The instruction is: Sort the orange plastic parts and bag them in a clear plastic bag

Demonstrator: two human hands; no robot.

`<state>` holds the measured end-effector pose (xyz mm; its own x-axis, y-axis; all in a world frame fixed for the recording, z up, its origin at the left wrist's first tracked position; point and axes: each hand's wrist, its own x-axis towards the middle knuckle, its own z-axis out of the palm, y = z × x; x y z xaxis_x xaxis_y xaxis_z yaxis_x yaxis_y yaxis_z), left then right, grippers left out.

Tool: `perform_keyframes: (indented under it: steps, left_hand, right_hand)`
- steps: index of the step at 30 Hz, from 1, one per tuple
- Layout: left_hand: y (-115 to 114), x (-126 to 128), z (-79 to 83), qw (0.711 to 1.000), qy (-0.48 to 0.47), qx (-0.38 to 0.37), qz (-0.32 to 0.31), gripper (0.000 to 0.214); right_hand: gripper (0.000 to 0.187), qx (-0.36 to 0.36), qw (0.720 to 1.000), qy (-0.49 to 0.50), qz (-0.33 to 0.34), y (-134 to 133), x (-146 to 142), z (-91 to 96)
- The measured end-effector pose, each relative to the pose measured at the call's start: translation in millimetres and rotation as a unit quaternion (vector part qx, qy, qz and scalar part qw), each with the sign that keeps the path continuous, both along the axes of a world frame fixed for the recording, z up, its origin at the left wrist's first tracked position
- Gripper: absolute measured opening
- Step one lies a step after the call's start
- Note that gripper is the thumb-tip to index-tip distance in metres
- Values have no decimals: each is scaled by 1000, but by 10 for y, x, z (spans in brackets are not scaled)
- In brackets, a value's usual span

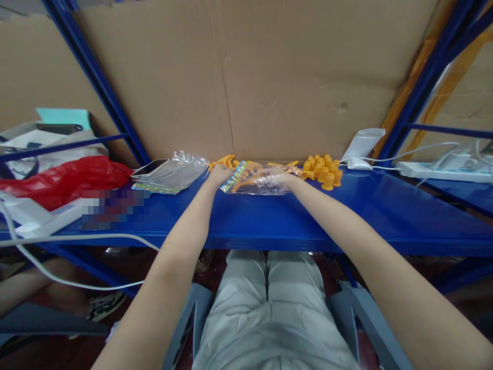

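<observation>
Both my arms reach forward over a blue shelf point(269, 216). My left hand point(218, 175) grips the left end of a clear plastic bag point(257, 183) with a colourful header strip. My right hand point(280, 178) lies closed on the bag's right side, partly seen through the plastic. Orange curved pieces point(246, 177) show inside the bag, and more of them lie behind it. A cluster of several orange plug-shaped parts point(324, 170) stands just right of my right hand.
A pile of clear bags point(169, 173) lies to the left, beside a red plastic bag point(65, 181) and white cables point(57, 241). A white pouch point(362, 144) and a power strip point(442, 169) sit at right. A cardboard wall point(246, 77) backs the shelf.
</observation>
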<state>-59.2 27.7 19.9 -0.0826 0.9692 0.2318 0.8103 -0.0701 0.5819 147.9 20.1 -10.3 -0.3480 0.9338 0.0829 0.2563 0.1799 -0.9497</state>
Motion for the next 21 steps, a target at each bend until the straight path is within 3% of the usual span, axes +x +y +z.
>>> perform_keyframes:
  steps: [1, 5, 14, 21]
  left_hand:
    - [11, -55, -55, 999, 2, -42, -7, 15]
    - [52, -131, -175, 996, 5, -94, -3, 13]
    - [26, -151, -172, 992, 61, -107, -20, 21]
    - [45, -164, -206, 991, 92, -91, -20, 28]
  right_hand:
    - [6, -22, 1000, 11, -2, -18, 0, 7]
    - [9, -66, 996, 60, 19, -106, 42, 16]
    - [11, -43, 997, 20, 65, -165, 65, 4]
    - [20, 18, 999, -34, 19, -183, 14, 31]
